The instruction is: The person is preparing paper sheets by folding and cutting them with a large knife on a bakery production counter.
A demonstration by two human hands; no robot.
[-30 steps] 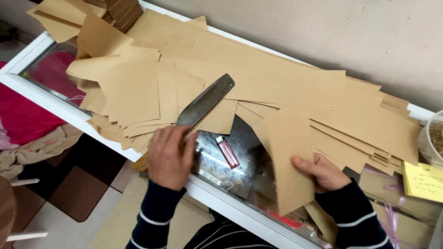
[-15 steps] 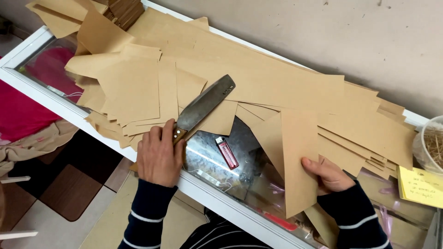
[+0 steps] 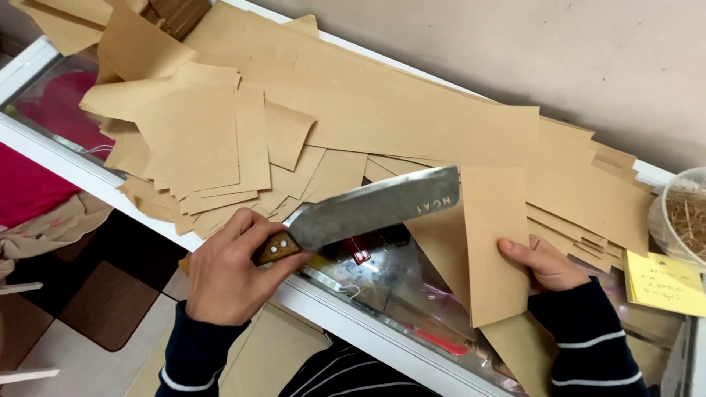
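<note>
Across the glass tabletop (image 3: 51,70) we see brown paper sheets (image 3: 382,125) heaped from the far left corner to the right end, where a yellow note pad (image 3: 665,283) lies beside a clear tub of straw (image 3: 687,220). Our right hand (image 3: 548,265) pinches an upright paper strip (image 3: 496,242), fingers pressed together on its edge. Our left hand (image 3: 228,268) wraps its fingers around the cleaver (image 3: 375,209), now lifted off the pile and swung level, blade pointing right.
</note>
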